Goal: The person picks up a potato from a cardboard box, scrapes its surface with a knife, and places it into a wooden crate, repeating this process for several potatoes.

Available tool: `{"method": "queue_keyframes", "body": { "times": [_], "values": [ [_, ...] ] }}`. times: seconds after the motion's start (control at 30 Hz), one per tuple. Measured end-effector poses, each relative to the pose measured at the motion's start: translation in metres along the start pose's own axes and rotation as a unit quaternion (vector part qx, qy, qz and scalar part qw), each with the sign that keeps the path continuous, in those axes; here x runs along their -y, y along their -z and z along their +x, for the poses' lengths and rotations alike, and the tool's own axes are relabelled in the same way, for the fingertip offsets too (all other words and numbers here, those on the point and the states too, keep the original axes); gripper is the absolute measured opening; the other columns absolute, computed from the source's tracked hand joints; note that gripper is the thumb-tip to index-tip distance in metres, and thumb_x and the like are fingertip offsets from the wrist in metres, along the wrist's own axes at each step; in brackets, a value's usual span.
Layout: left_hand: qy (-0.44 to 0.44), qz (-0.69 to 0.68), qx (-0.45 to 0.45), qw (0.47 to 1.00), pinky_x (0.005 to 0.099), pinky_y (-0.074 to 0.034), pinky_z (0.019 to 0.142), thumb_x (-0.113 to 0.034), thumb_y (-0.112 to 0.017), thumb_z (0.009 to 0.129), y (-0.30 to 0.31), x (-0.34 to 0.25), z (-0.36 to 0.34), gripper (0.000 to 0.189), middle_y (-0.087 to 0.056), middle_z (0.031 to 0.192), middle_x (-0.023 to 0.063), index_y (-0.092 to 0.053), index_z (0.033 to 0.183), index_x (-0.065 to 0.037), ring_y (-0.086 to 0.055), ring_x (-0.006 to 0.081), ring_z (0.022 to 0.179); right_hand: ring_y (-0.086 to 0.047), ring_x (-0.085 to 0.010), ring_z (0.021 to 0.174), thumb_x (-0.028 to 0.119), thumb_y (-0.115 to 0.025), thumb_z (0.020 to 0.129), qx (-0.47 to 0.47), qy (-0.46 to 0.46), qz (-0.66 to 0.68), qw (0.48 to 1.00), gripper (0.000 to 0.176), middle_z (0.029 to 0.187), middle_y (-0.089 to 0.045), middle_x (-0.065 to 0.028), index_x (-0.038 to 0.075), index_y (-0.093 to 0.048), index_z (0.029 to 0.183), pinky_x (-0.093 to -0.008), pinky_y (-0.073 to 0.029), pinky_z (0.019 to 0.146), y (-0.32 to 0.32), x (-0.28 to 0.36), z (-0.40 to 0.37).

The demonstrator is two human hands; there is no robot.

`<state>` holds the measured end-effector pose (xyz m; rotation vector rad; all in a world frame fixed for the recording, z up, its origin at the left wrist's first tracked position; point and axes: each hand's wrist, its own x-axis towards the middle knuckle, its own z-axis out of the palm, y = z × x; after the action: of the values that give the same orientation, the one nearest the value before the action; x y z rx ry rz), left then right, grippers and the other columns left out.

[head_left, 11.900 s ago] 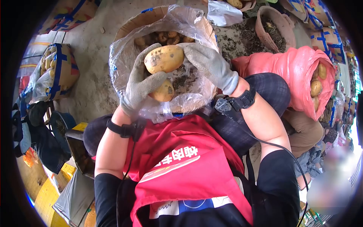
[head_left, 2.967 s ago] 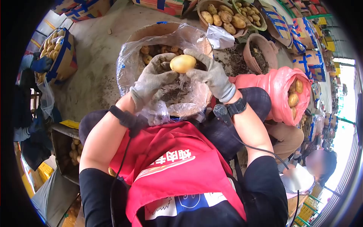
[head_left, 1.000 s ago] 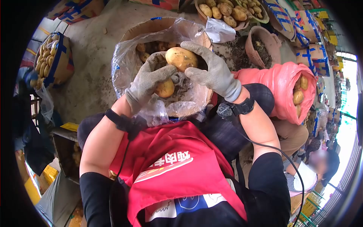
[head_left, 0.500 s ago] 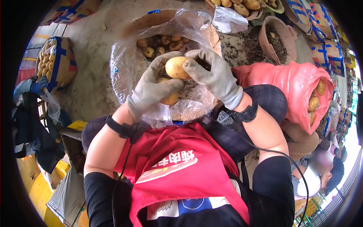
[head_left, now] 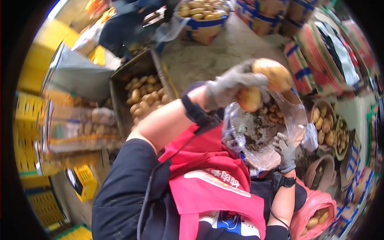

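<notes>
My left hand (head_left: 235,83), in a grey work glove, is closed around two potatoes. The larger potato (head_left: 273,75) sticks out past the fingers, and the second potato (head_left: 250,99) sits below it against the palm side. My gloved right hand (head_left: 285,152) holds nothing, its fingers apart, at the near right rim of a plastic-lined cardboard container (head_left: 298,110). Inside that container are loose dirt and several small potatoes (head_left: 275,114).
To the left stands a box (head_left: 166,74) of potatoes. A pink sack (head_left: 298,218) with potatoes lies at the lower right. Potato baskets (head_left: 325,110) and a pinkish tub (head_left: 322,170) stand right. Another potato-filled carton (head_left: 204,30) and a person's dark clothing (head_left: 120,34) are at the top.
The view has swung left. My hands have parted: the left hand has moved outward with the two potatoes, and the right hand has let go of the upper potato.
</notes>
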<state>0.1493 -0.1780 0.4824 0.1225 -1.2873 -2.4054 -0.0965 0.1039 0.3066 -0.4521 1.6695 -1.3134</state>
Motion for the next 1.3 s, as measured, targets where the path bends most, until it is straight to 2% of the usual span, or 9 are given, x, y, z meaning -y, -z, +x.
{"method": "queue_keyframes", "body": {
  "times": [0.2,0.33,0.5,0.67,0.77,0.87,0.97,1.2,1.3],
  "values": [
    [-0.084,-0.059,-0.337,0.936,0.0348,-0.055,0.091,-0.036,-0.066,0.1,0.113,-0.006,-0.218,0.052,-0.066,0.121,0.0091,-0.052,0.141,-0.008,-0.067,0.02,0.103,-0.067,-0.0102,0.082,0.021,-0.059,0.105,0.036,-0.054,-0.103,0.993,0.031,0.107,-0.071,-0.005,0.003,-0.063,0.13,-0.0221,-0.052,0.068,-0.019,-0.008,-0.011],
    [0.078,-0.17,-0.548,0.815,0.0332,-0.062,0.075,-0.034,-0.064,0.101,0.152,0.058,-0.343,0.041,-0.068,0.113,0.0051,-0.058,0.134,-0.01,-0.069,0.0199,0.091,-0.066,-0.0101,0.08,0.022,-0.059,0.105,0.054,-0.062,-0.158,0.984,0.032,0.106,-0.071,-0.0047,0.002,-0.063,0.13,-0.022,-0.052,0.067,-0.03,-0.002,-0.019],
    [0.009,-0.263,-0.512,0.817,0.0394,-0.065,0.083,-0.023,-0.072,0.096,0.146,0.06,-0.385,0.032,-0.073,0.111,0.0106,-0.064,0.122,-0.007,-0.073,0.0284,0.1,-0.066,-0.0103,0.078,0.02,-0.059,0.105,0.063,-0.07,-0.175,0.98,0.028,0.103,-0.072,-0.005,0.004,-0.065,0.127,-0.022,-0.051,0.064,-0.048,0.012,-0.019],
    [-0.111,0.003,-0.394,0.913,0.0387,-0.06,0.094,-0.019,-0.071,0.094,0.18,-0.076,-0.393,0.041,-0.07,0.118,0.0127,-0.059,0.131,-0.006,-0.069,0.0293,0.11,-0.069,-0.0126,0.078,0.024,-0.063,0.103,0.114,-0.016,-0.195,0.974,0.028,0.102,-0.073,-0.0045,0.008,-0.066,0.125,-0.0258,-0.055,0.065,-0.046,0.018,0.003],
    [-0.216,0.354,-0.387,0.824,0.0355,-0.058,0.097,-0.02,-0.065,0.098,0.228,-0.23,-0.428,0.045,-0.066,0.123,0.0164,-0.054,0.134,0.004,-0.069,0.0278,0.108,-0.07,-0.0138,0.076,0.023,-0.063,0.103,0.086,-0.045,-0.205,0.974,0.026,0.1,-0.073,-0.0051,0.007,-0.066,0.123,-0.0271,-0.055,0.063,-0.047,0.028,-0.003],
    [-0.506,0.019,-0.353,0.786,0.0342,-0.06,0.099,-0.041,-0.065,0.099,0.223,-0.378,-0.426,0.061,-0.067,0.125,0.0211,-0.055,0.131,0.009,-0.071,0.0287,0.106,-0.069,-0.0143,0.073,0.023,-0.063,0.103,0.055,-0.064,-0.181,0.98,0.024,0.098,-0.072,-0.0059,0.006,-0.066,0.12,-0.0265,-0.055,0.062,-0.049,0.04,-0.007],
    [-0.473,0.042,-0.397,0.785,0.0341,-0.062,0.092,-0.045,-0.072,0.095,0.274,-0.436,-0.418,0.065,-0.068,0.124,0.0191,-0.055,0.133,0.005,-0.071,0.0268,0.105,-0.069,-0.014,0.073,0.022,-0.063,0.103,0.054,-0.058,-0.152,0.985,0.025,0.098,-0.072,-0.007,0.005,-0.065,0.121,-0.0264,-0.055,0.062,-0.053,0.036,-0.007],
    [-0.198,-0.037,-0.234,0.951,0.0349,-0.056,0.096,-0.042,-0.053,0.106,0.192,-0.198,-0.207,0.048,-0.069,0.131,0.0102,-0.06,0.139,-0.007,-0.067,0.0253,0.116,-0.07,-0.0198,0.106,0.008,-0.065,0.089,0.197,0.133,-0.21,0.948,0.032,0.116,-0.075,-0.0114,-0.002,-0.072,0.118,-0.0325,-0.058,0.09,-0.08,0.046,-0.032],
    [-0.063,-0.18,-0.124,0.974,0.0349,-0.054,0.099,-0.04,-0.049,0.108,0.144,-0.098,-0.124,0.051,-0.064,0.14,0.0107,-0.054,0.146,-0.006,-0.063,0.026,0.125,-0.068,-0.0175,0.103,0.01,-0.067,0.093,0.17,0.381,-0.435,0.798,0.027,0.105,-0.073,-0.0084,0.001,-0.071,0.118,-0.0304,-0.057,0.086,-0.067,0.03,-0.009]
  ]
}}
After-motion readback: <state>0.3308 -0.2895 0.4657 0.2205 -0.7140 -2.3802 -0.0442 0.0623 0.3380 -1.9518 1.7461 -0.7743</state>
